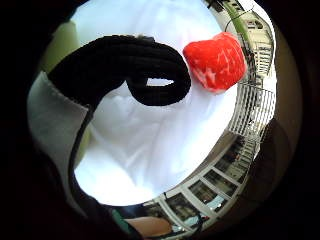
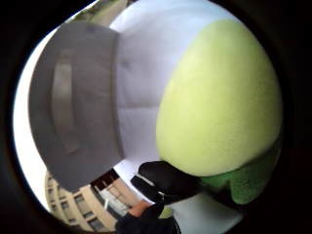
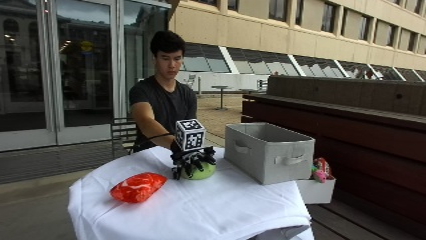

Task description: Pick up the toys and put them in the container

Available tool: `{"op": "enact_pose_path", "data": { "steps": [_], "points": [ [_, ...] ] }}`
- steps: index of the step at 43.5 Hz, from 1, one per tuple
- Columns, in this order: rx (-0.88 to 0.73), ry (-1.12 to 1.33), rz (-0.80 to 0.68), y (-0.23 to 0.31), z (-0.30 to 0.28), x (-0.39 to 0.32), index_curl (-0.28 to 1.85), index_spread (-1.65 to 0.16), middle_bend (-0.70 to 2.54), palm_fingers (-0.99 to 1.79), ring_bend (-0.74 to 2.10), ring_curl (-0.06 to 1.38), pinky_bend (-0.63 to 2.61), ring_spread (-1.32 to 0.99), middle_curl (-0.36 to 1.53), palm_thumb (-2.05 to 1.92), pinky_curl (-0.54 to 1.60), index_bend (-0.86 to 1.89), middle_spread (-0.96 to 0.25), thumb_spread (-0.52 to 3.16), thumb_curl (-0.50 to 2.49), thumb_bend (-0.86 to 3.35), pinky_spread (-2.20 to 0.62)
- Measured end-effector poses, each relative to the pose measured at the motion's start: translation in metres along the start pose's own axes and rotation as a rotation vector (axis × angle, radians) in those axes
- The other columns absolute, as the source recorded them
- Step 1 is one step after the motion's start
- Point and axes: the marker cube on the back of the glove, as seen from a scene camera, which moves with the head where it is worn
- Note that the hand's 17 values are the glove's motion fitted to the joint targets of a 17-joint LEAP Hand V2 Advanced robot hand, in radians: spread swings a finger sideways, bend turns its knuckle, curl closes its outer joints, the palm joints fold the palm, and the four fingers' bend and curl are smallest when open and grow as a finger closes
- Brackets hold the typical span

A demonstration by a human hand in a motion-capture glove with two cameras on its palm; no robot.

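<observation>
We see the grip, the black-gloved right hand, with its fingers curled down over the top of a round yellow-green toy and closing around it. The toy sits on the white cloth of the surface, and we cannot tell whether it is lifted clear of the cloth. In the thumb side palm view the toy's pale yellow-green body fills much of the picture, with a darker green patch at its edge, and a black-gloved fingertip lies against it.

Just beside the toy, on the person's left, stands the container, a grey fabric bin with a loop handle on each visible side; its open top faces up. In the thumb side palm view its grey wall and handle stand near the palm.

A 2nd toy, a red one with white marbling, lies on the cloth on the other side of the grip, apart from the hand. It also shows on the cloth in the little finger side palm view, past a curled black finger.

More small colourful toys rest in a white box at the surface's far edge, behind the container
</observation>
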Motion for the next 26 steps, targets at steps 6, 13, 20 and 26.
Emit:
{"op": "enact_pose_path", "data": {
  "steps": [6, 13, 20, 26],
  "points": [
    [-0.082, 0.063, -0.026, 0.011, 0.016, -0.006, 0.07, -0.29, 0.09, -0.02, 0.81, 0.32, 1.65, 0.00, 0.28, 0.30, 0.44, 0.00, 0.00, 1.04, 0.34, 0.13, -0.16],
    [-0.074, 0.092, -0.039, 0.029, 0.015, -0.014, 0.06, -0.28, 0.16, 0.08, 1.07, 0.40, 1.68, -0.08, 0.28, 0.53, 0.42, 0.05, 0.02, 1.14, 0.38, 0.26, -0.29],
    [0.066, 0.068, -0.013, 0.040, 0.010, -0.019, 0.08, -0.29, 0.47, 0.51, 1.17, 0.40, 1.44, -0.27, 0.37, 0.75, 0.33, 0.18, -0.06, 1.07, 0.47, 0.35, -0.40],
    [0.227, 0.111, 0.027, 0.048, -0.004, -0.022, 0.13, -0.29, 0.77, 1.13, 1.23, 0.42, 1.14, -0.33, 0.47, 1.01, 0.25, 0.31, -0.19, 1.00, 0.58, 0.54, -0.48]
  ]
}}
